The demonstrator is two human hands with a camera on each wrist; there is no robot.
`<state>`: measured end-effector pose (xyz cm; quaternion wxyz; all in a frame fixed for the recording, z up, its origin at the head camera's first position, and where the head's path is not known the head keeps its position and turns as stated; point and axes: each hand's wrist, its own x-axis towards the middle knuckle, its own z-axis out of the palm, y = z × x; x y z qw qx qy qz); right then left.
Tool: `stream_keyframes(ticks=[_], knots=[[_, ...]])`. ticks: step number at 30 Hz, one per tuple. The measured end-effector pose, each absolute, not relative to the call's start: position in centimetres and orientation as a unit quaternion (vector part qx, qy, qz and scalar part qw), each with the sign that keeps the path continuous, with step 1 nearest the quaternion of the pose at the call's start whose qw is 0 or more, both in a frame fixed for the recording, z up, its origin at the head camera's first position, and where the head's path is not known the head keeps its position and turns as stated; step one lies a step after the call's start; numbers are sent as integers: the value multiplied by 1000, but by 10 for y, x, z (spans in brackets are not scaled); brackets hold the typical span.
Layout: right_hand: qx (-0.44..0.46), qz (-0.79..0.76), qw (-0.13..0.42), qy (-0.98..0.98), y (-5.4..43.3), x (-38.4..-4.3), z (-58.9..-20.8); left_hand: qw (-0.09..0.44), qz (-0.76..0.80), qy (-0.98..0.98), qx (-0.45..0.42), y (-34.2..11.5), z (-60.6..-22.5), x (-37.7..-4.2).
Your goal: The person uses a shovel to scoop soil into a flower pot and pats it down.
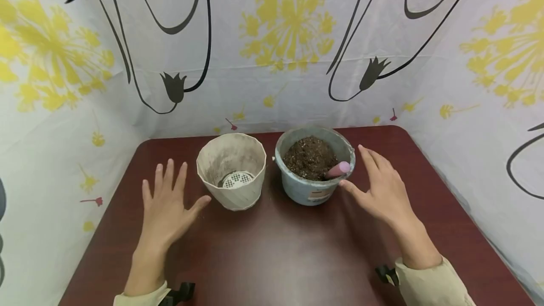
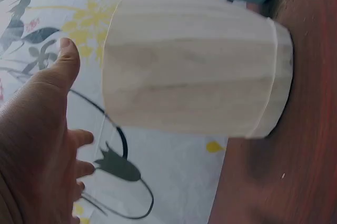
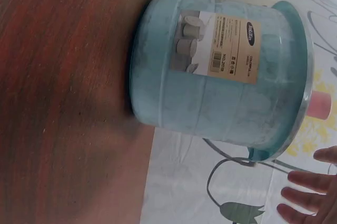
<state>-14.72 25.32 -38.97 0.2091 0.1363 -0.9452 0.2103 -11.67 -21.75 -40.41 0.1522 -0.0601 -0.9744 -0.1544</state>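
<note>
A white plant pot with ribbed sides stands on the table, only a perforated base showing inside. My left hand is spread over the table to its left, thumb pointing toward it; in the left wrist view the thumb side of the hand shows beside the pot. A blue-grey bucket to the right holds dark soil, and a pink handle sticks out of it; the rest is hidden. Fingers extended, my right hand is at the bucket's right, thumb tip near its rim.
The dark red-brown table ends at the back against a patterned cloth that also hangs on both sides. A printed label is on the bucket's front. Pot and bucket stand close together near the back edge.
</note>
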Motion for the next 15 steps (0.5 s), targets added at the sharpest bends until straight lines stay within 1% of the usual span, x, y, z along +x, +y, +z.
stream_keyframes(ticks=[4,8,12,15], knots=[[137,220,250,-933,248,-148,-383,190,-165,-963,-98,-202,-399,-123],[149,207,262,-931,241,-151,-375,241,-175,-941,-162,-178,-391,-130],[161,195,219,-942,233,-157,-366,281,-206,-907,-236,-148,-385,-136],[171,187,170,-952,228,-163,-358,287,-233,-885,-282,-124,-384,-138]])
